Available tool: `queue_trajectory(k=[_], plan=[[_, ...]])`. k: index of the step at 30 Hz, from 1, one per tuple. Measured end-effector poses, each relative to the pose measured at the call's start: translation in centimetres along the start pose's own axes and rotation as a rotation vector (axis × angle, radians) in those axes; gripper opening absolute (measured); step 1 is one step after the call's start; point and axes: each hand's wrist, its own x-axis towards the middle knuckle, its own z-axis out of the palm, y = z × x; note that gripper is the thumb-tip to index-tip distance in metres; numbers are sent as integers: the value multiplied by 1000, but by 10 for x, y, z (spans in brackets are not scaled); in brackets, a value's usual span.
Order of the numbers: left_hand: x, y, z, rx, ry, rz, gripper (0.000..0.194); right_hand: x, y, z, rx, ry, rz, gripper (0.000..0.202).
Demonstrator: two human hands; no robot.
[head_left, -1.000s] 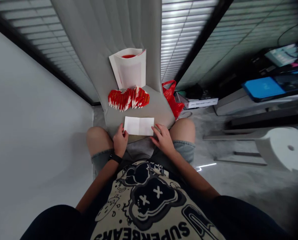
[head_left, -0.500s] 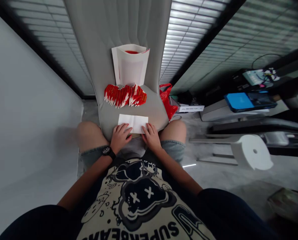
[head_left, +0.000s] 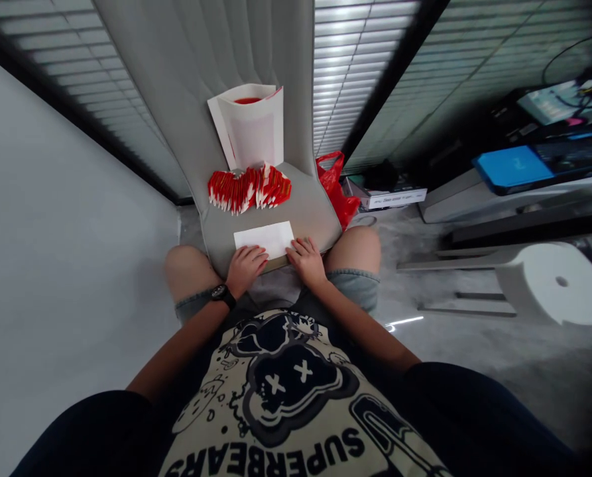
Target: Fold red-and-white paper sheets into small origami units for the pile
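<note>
A white sheet of paper (head_left: 264, 237), wider than it is tall, lies at the front of the grey chair seat (head_left: 308, 211), slightly tilted. My left hand (head_left: 247, 268) rests on its lower left part, fingers flat and stretched out. At the sheet's right edge is my right hand (head_left: 307, 262), its fingers laid out and apart, with the tips touching the paper's corner. Behind the sheet, a fanned row of folded red-and-white paper pieces (head_left: 250, 188) crosses the seat.
Against the backrest stands a white paper packet (head_left: 253, 126) with red inside. A red plastic bag (head_left: 338, 189) hangs beside the seat, near a box (head_left: 395, 197) on the floor. To the right are a white stool (head_left: 549, 278) and a blue item (head_left: 514, 167).
The sheet has turned slightly, its right end now higher, and its middle crease no longer shows. Both hands stay at its lower corners. The camera view has shifted and turned.
</note>
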Motion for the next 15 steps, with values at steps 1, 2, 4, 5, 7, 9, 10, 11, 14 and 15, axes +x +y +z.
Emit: queue_trajectory(k=[1,2,4,5,7,9,10,11,14,15], plan=[[0,0,-1,21,7,7,24,0,1,0,2,2,4,22],[0,0,-2,38,11,14,25,1,2,0,9,5,6,21],[2,1,-4,64,16,21,24,3,6,0,39,17,16,21],[4,0,-5,72,16,19,24,4,7,0,62,25,26,21],[9,-2,-6,85,12,16,24,7,9,0,107,38,53,24],[13,-5,-7,104,2,28,25,11,9,2,136,37,87,25],[14,-8,-7,119,-2,40,26,14,9,3,144,32,105,25],[15,-10,-7,138,-3,52,27,16,9,4,149,29,127,25],[15,-16,-7,188,-16,110,32,21,9,8,163,43,194,22],[14,-17,-8,199,-23,142,33,22,9,9,172,53,209,21]])
